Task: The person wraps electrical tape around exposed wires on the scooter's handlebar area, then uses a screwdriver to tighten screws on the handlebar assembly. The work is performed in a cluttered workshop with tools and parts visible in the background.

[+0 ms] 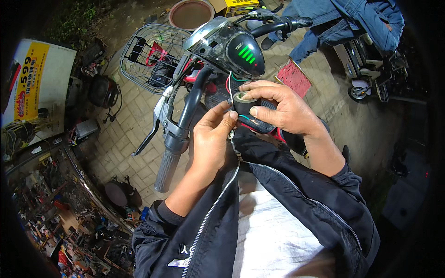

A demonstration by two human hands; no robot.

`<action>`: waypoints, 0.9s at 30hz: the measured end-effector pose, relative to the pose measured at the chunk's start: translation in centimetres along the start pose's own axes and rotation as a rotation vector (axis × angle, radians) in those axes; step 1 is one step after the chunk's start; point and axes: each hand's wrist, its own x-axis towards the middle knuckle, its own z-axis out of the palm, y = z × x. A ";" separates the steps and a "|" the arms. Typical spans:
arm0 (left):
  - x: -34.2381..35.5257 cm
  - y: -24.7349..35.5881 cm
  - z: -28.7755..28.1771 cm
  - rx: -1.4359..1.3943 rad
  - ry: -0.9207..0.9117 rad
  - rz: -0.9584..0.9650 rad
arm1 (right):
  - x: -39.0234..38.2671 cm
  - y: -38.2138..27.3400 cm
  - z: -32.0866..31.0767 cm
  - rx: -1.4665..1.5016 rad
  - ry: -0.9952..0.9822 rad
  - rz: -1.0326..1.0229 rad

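Observation:
My right hand [289,110] grips a roll of black electrical tape [246,107], thumb on its near side and fingers over the top. Close beside it, my left hand [212,134] pinches thin wires [230,88] between thumb and fingertips, right at the edge of the roll. Red, white and green strands hang down from behind the display [248,54], whose green bars are lit. Whether a tape end runs between my fingertips is too small to tell. The display sits in the middle of the scooter's handlebar [198,95].
A brake lever [155,123] and rubber grip [169,167] stick out at left. Ahead are a wire basket [150,60] and a yellow box [235,6]. Another person's blue-clad leg [303,44] is at far right, near a red patterned mat [295,78]. Tools and parts [76,222] crowd the lower left.

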 end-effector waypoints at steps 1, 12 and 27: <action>-0.1 0.0 0.1 0.010 0.011 0.015 | 0.0 0.0 0.0 0.000 -0.002 0.016; -1.0 0.0 0.1 -0.040 0.010 -0.005 | -0.7 -0.4 0.9 0.045 0.076 0.058; -0.8 -0.2 -0.1 -0.177 -0.057 0.011 | -1.4 -0.5 1.2 0.293 0.179 0.197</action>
